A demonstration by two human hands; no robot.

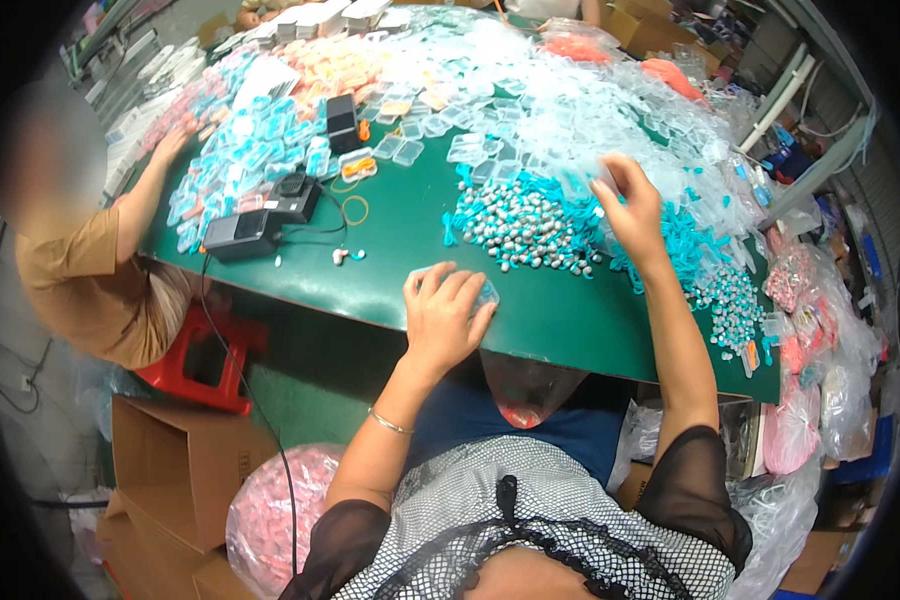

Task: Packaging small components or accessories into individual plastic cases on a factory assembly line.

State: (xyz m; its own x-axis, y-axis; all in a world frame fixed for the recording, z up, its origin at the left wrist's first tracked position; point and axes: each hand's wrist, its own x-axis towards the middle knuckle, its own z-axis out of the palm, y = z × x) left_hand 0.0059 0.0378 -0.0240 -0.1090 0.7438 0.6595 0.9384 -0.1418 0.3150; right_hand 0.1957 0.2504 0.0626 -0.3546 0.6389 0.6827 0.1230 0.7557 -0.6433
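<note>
Left hand (442, 315) palm-down at six o'clock, fingers curled over clear case (486, 292) on table (390, 280). Right hand (630, 205) up at two o'clock, fingers pinching among plugs (525, 225); contents unclear.

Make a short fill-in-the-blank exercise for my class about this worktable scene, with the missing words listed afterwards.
1. The table top is coloured ____.
2. The left hand rests on a small clear ____ at the table's near edge.
3. The right hand reaches beside a pile of grey and ____ earplugs.
4. The co-worker sits above a ____ stool.

Missing words: green; case; blue; red
</note>
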